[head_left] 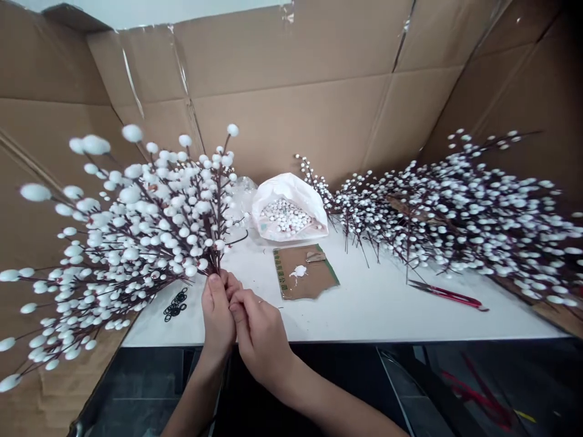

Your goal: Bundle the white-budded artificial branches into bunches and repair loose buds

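While the left hand (219, 315) rises almost upright from the near edge of the desk (364, 315), thumb uppermost along the stems, the right hand (262, 334) comes in from the lower right with its fingers bent and its back partly turned to the camera. The two hands touch just below the lowest berries. The left grip is closed around the gathered stem ends of the berry bunch (155, 224). The right grip is nearly closed too, thumb and forefinger drawn together beside the left fingers; whether it pinches a stem cannot be told.

There are two hands, one held bunch, one branch heap (455, 212) at the right, one white bag (291, 188) with loose white berries (286, 215) in it, one cardboard piece (307, 288) and one pair of red-handled snips (450, 295). The black rings (175, 305) lie in one overlapping cluster, too tangled to count, as are the berries.

The bunch stands above the hands at the left of the desk and fans widely up and leftward, its lower sprays reaching past the desk's left edge. Its stems are thin and dark brown, forking into many twigs, each tipped with a smooth, white, egg-shaped berry. Where the bunch ends and any branches behind it begin is hard to make out.
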{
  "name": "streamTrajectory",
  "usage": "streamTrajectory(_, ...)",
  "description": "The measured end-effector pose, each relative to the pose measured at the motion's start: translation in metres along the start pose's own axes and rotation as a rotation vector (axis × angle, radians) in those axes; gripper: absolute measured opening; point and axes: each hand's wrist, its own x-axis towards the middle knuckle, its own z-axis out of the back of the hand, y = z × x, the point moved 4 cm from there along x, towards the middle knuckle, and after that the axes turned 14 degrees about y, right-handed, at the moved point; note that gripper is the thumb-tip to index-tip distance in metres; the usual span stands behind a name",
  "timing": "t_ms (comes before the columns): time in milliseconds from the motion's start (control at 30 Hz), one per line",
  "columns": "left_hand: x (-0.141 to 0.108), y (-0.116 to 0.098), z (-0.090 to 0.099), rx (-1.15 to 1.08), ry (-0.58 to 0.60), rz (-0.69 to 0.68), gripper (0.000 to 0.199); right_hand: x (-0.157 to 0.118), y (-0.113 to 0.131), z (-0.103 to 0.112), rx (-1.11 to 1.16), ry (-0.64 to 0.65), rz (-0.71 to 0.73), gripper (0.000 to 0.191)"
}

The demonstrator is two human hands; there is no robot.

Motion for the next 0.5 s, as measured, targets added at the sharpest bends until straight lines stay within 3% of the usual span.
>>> streamTrajectory(133, -0.002, 0.007, -0.004, 0.056, 0.009, 0.01, 0.041, -0.008, -0.009, 0.007, -0.066, -0.041, -0.043, 0.014)
streamTrajectory(233, -0.005, 0.014, -0.008, 0.133, 0.007, 0.036, 0.041, -0.016, -0.015, 0.01, 0.04, -0.096, -0.105, 0.013)
streamTrajectory(367, -0.012, 0.02, -0.01, 0.119, -0.02, 0.085, 0.041, -0.021, -0.016, 0.008, 0.281, -0.048, -0.238, 0.013)
streamTrajectory(500, -0.015, 0.016, -0.012, 0.109, -0.035, 0.056, 0.041, -0.019, -0.013, 0.01, 0.736, 0.012, -0.38, 0.023)
